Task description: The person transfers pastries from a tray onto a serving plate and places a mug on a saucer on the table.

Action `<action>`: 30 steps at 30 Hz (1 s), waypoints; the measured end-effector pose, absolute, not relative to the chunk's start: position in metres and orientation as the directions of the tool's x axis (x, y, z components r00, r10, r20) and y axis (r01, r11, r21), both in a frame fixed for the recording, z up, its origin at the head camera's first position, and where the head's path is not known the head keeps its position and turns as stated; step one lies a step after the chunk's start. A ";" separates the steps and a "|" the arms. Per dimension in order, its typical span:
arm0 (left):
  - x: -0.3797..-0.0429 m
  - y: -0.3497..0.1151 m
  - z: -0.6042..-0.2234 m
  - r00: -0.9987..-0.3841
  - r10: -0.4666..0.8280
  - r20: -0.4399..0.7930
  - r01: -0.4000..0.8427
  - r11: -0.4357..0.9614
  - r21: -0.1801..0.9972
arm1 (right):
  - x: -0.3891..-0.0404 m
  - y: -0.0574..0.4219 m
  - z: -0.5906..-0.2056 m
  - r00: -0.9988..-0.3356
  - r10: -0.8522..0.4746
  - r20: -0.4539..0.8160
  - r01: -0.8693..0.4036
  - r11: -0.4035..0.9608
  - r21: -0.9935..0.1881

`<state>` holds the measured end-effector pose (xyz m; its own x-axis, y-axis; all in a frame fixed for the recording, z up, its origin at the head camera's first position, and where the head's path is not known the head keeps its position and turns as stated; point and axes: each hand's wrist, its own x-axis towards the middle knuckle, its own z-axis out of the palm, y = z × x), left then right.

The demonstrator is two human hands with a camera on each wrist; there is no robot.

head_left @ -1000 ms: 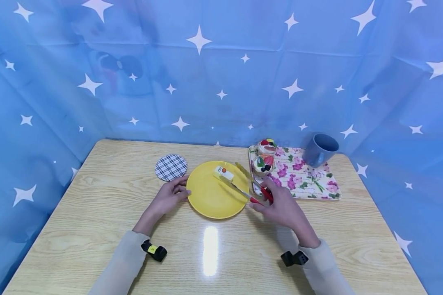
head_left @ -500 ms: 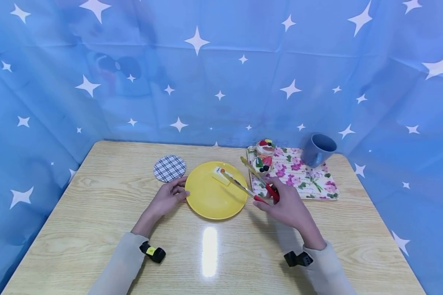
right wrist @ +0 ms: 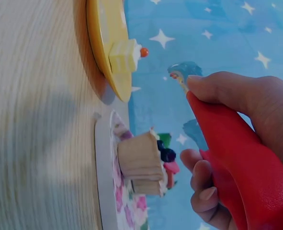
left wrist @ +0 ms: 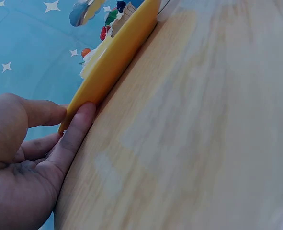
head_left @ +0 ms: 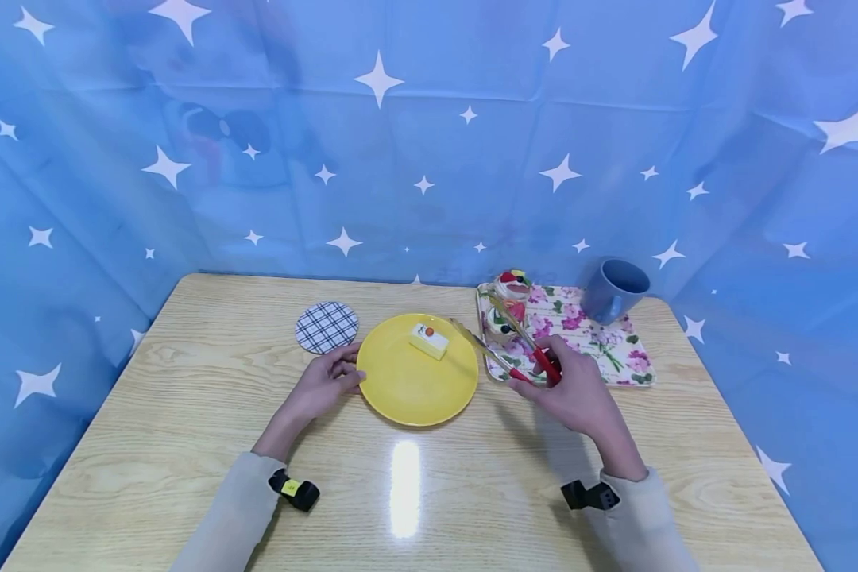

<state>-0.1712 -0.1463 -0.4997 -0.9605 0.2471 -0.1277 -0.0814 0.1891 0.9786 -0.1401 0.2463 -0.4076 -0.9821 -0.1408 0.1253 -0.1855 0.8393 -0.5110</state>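
My left hand [head_left: 327,383] pinches the left rim of a yellow plate [head_left: 407,397], thumb above and fingers beneath, as the left wrist view shows. On the plate's back part sits a small rectangular cake slice [head_left: 429,342] with an orange ball on top. My right hand [head_left: 568,389] grips red-handled metal tongs [right wrist: 246,163]. The tongs are spread apart and hold nothing. One tong arm overlaps the nearer fruit-topped cupcake [right wrist: 140,158] in the head view; the other points toward the plate's right edge. A second fruit-topped cupcake [head_left: 512,283] stands behind the first.
Both cupcakes stand on the left end of a floral tray [head_left: 586,357]. A blue mug [head_left: 612,294] occupies its back right. A checked round coaster [head_left: 326,327] lies behind my left hand. A starry blue curtain [head_left: 429,143] hangs behind the table.
The tongs have come away from the cake slice, which stays on the plate. My right hand has moved right with them toward the tray. The left hand keeps its hold.
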 end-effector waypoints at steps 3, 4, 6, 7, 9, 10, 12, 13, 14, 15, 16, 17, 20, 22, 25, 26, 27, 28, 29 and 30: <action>-0.171 -0.147 -0.499 -0.960 0.249 -0.129 -0.082 0.190 0.978 | -0.141 0.251 -0.406 -0.984 -0.123 0.126 -0.170 0.846 -0.506; -0.171 -0.147 -0.499 -0.960 0.250 -0.129 -0.082 0.189 0.978 | -0.141 0.253 -0.405 -0.985 -0.117 0.125 -0.164 0.849 -0.502; -0.171 -0.147 -0.499 -0.959 0.252 -0.129 -0.082 0.188 0.979 | -0.142 0.256 -0.404 -0.987 -0.107 0.123 -0.154 0.854 -0.497; -0.171 -0.148 -0.499 -0.959 0.252 -0.129 -0.082 0.187 0.979 | -0.143 0.257 -0.404 -0.987 -0.103 0.121 -0.150 0.857 -0.494; -0.171 -0.148 -0.500 -0.960 0.250 -0.128 -0.082 0.187 0.979 | -0.144 0.259 -0.404 -0.988 -0.095 0.118 -0.142 0.859 -0.492; -0.171 -0.148 -0.500 -0.960 0.249 -0.128 -0.082 0.187 0.979 | -0.144 0.261 -0.404 -0.988 -0.095 0.120 -0.142 0.859 -0.491; -0.171 -0.148 -0.500 -0.960 0.248 -0.128 -0.082 0.188 0.979 | -0.145 0.263 -0.404 -0.989 -0.091 0.120 -0.139 0.858 -0.494; -0.171 -0.149 -0.500 -0.960 0.248 -0.128 -0.082 0.188 0.979 | -0.146 0.264 -0.404 -0.989 -0.088 0.122 -0.137 0.859 -0.493; -0.171 -0.149 -0.500 -0.960 0.249 -0.129 -0.082 0.188 0.979 | -0.146 0.265 -0.405 -0.989 -0.086 0.120 -0.135 0.859 -0.495; -0.171 -0.149 -0.500 -0.960 0.249 -0.129 -0.083 0.187 0.979 | -0.146 0.267 -0.405 -0.990 -0.083 0.117 -0.131 0.859 -0.495; -0.171 -0.149 -0.499 -0.959 0.251 -0.129 -0.083 0.184 0.979 | -0.146 0.268 -0.405 -0.990 -0.080 0.117 -0.128 0.860 -0.494; -0.170 -0.149 -0.500 -0.959 0.252 -0.130 -0.084 0.184 0.979 | -0.147 0.269 -0.406 -0.991 -0.075 0.110 -0.120 0.861 -0.493; -0.170 -0.148 -0.500 -0.959 0.252 -0.132 -0.087 0.181 0.980 | -0.148 0.272 -0.407 -0.993 -0.064 0.099 -0.105 0.865 -0.491; -0.170 -0.148 -0.500 -0.959 0.250 -0.132 -0.088 0.180 0.980 | -0.148 0.274 -0.408 -0.994 -0.059 0.095 -0.098 0.868 -0.487; -0.171 -0.147 -0.500 -0.960 0.247 -0.133 -0.089 0.182 0.979 | -0.149 0.276 -0.410 -0.995 -0.053 0.085 -0.088 0.868 -0.488; -0.171 -0.147 -0.500 -0.960 0.248 -0.133 -0.088 0.182 0.979 | -0.150 0.277 -0.410 -0.995 -0.052 0.082 -0.085 0.868 -0.490; -0.171 -0.147 -0.500 -0.960 0.248 -0.133 -0.089 0.183 0.979 | -0.150 0.277 -0.411 -0.996 -0.050 0.080 -0.082 0.867 -0.491; -0.171 -0.147 -0.500 -0.959 0.249 -0.133 -0.088 0.183 0.979 | -0.150 0.278 -0.412 -0.996 -0.048 0.077 -0.079 0.867 -0.492; -0.171 -0.147 -0.500 -0.959 0.250 -0.132 -0.087 0.184 0.979 | -0.151 0.278 -0.412 -0.996 -0.048 0.074 -0.078 0.867 -0.493; -0.171 -0.147 -0.499 -0.959 0.252 -0.131 -0.086 0.183 0.979 | -0.151 0.279 -0.412 -0.996 -0.046 0.072 -0.076 0.866 -0.494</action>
<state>-0.1710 -0.1468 -0.4994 -0.9589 0.2516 -0.1309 -0.0855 0.1835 0.9793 -0.1511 0.2789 -0.4121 -0.9963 -0.0464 0.0718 -0.0760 0.8661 -0.4940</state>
